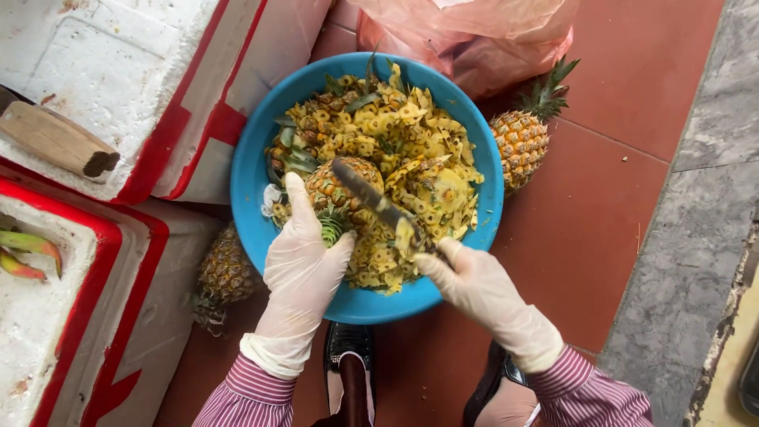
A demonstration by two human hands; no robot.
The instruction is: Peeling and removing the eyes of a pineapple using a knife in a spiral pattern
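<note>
Pineapple [341,190]: small, unpeeled on the visible side, skin yellow-green with brown eyes. Lies roughly horizontal above the blue basin [251,178], at about 9 o'clock from the basin's centre. Leafy crown end points toward 6 o'clock, green leaves fanned out against the palm of the gloved left hand [304,265], which grips it from below.

Knife [378,204]: long, narrow, dark blade, wet with yellow pulp. Blade lies diagonally across the fruit's upper side, tip toward 10 o'clock, handle toward 4 o'clock, enclosed in the gloved right hand [478,286]. Blade touches the skin.
</note>
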